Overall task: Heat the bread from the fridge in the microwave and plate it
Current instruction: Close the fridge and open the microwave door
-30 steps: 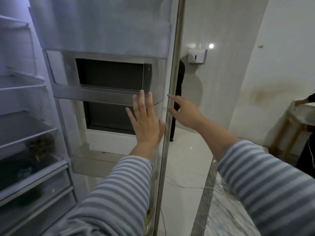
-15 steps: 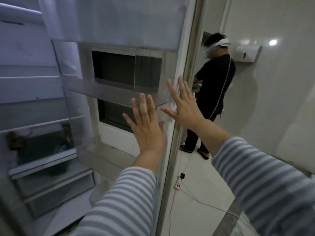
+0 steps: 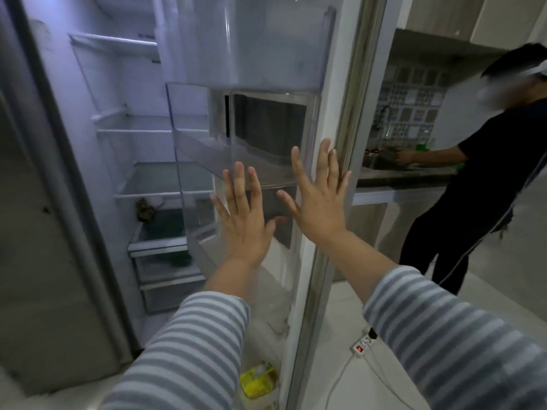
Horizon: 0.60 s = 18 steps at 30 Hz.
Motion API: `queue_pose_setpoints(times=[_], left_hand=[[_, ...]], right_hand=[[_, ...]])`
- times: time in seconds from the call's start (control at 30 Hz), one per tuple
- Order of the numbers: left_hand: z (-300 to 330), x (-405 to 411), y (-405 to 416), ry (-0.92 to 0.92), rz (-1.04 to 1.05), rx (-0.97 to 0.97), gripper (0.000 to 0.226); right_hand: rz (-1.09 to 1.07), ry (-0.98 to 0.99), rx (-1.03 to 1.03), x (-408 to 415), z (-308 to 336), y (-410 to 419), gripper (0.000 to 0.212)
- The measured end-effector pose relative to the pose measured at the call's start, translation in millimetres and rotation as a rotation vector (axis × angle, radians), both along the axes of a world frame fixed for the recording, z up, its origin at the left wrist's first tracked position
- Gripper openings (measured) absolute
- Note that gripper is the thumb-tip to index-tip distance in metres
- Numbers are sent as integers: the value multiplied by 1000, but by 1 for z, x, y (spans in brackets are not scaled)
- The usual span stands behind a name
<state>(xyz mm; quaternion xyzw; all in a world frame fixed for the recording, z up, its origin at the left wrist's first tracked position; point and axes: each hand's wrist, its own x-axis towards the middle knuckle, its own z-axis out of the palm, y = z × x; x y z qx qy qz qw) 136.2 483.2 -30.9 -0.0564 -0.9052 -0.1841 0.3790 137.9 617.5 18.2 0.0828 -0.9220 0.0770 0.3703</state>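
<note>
The fridge door stands partly open in front of me, its inner side with clear plastic bins facing me. My left hand lies flat with spread straight fingers against the inner door, below the middle bin. My right hand is flat too, fingers straight, on the door's right edge. The fridge interior at left shows mostly bare glass shelves, with a small dark lump on a lower shelf and dim drawers below. I cannot make out any bread.
A yellow package sits in the bottom door bin. A person in black clothes stands at the sink counter on the right. A white power strip and cable lie on the floor by the door's edge.
The door has swung toward the fridge body while both flat hands stay on it. My view turned right, and the sink counter and more of the person came into sight.
</note>
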Motion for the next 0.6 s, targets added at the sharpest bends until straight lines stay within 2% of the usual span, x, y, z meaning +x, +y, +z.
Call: queue_pose_setpoints(times=[0.23, 0.33, 0.47, 0.6], left_hand=[[4, 13, -32, -24, 93, 13, 127], [6, 20, -53, -58, 132, -5, 117], [8, 33, -81, -118, 239, -22, 102], [7, 44, -91, -170, 371, 131, 95]], right_hand=[[-34, 44, -12, 12, -4, -42, 81], [-9, 53, -50, 21, -4, -68, 81], [32, -39, -9, 43, 1, -102, 85], [240, -145, 57, 72, 13, -114, 65]])
